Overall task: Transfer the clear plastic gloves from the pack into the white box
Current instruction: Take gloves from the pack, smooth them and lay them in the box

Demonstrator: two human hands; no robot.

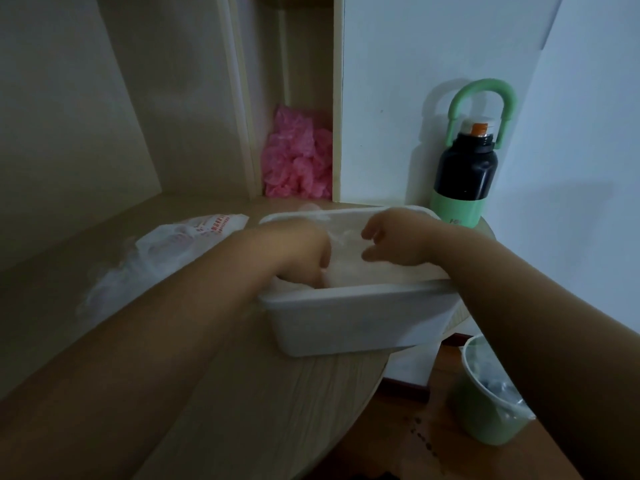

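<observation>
Dim all round, grey-blue cast. The white wall on the right is the brightest patch, and the bottle throws a soft shadow leftward onto it, so light comes from the right. The shelf recess on the left sinks into murk. The left hand and right hand are soft with blur, and the gloves in the white box smear into pale haze. Out wide, the shelf edges lean and the counter rim bows toward the corners.

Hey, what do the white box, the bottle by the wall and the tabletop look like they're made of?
White box: probably matte plastic, smooth moulded walls, rounded rim. Bottle: dark satin body, maybe coated metal; green loop handle looks rubbery plastic. Tabletop: pale wood or wood-look laminate, streaked grain.
</observation>
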